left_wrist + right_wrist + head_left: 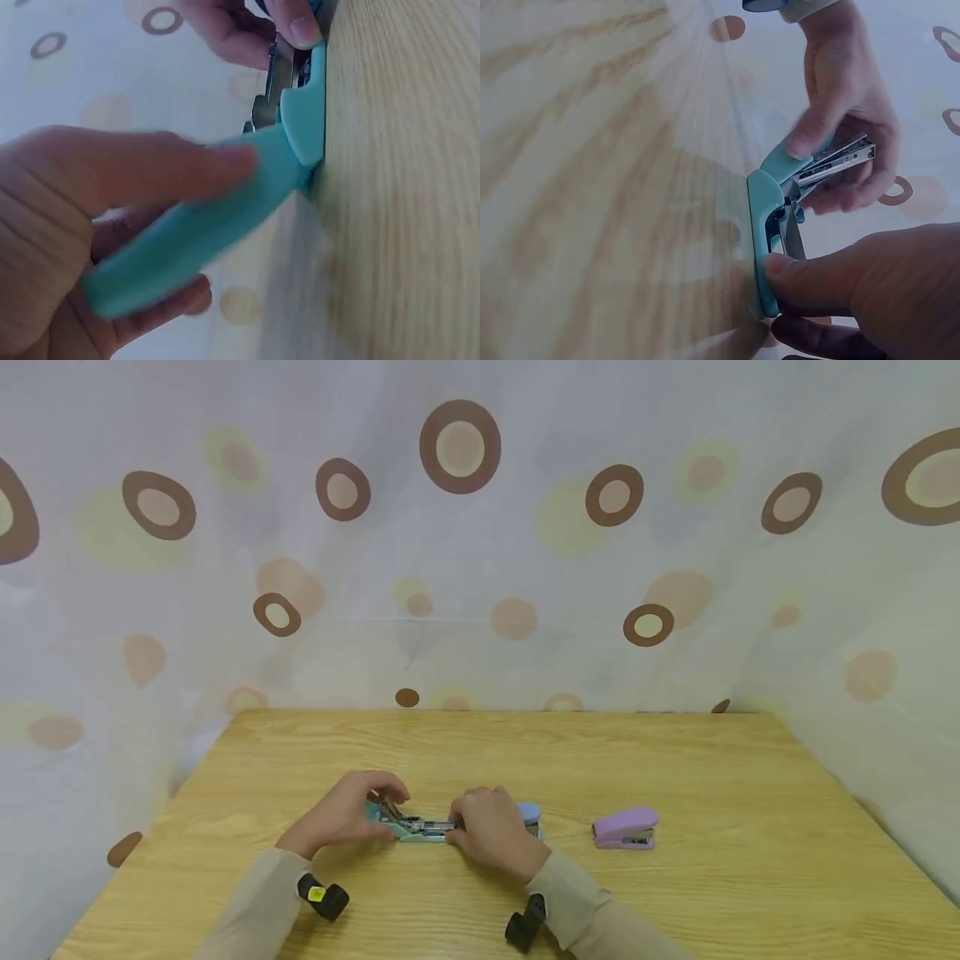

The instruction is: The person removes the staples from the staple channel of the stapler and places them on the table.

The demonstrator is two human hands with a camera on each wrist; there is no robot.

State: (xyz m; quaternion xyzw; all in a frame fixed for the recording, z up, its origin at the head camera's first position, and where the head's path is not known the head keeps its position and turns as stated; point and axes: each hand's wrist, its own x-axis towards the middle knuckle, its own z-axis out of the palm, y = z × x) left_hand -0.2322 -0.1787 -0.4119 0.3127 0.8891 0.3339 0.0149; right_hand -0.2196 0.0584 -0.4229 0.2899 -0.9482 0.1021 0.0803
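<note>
A mint-green stapler (422, 837) lies on the wooden table, its top cover swung far back from the base. My left hand (348, 814) grips that cover (195, 225), with the thumb on one side and the fingers on the other. At the far end of the base (761, 206), my right hand (491, 831) pinches it between thumb and fingers, close to the tabletop. Between the hands the metal staple channel (836, 165) and inner metal parts are exposed. The right hand partly hides a blue stapler (529, 813) in the head view.
To the right on the table (750, 877) stands a purple stapler (626, 828). A pale curtain (480, 552) with brown and yellow circles hangs behind the table and along its sides. Each wrist wears a small black camera (330, 902).
</note>
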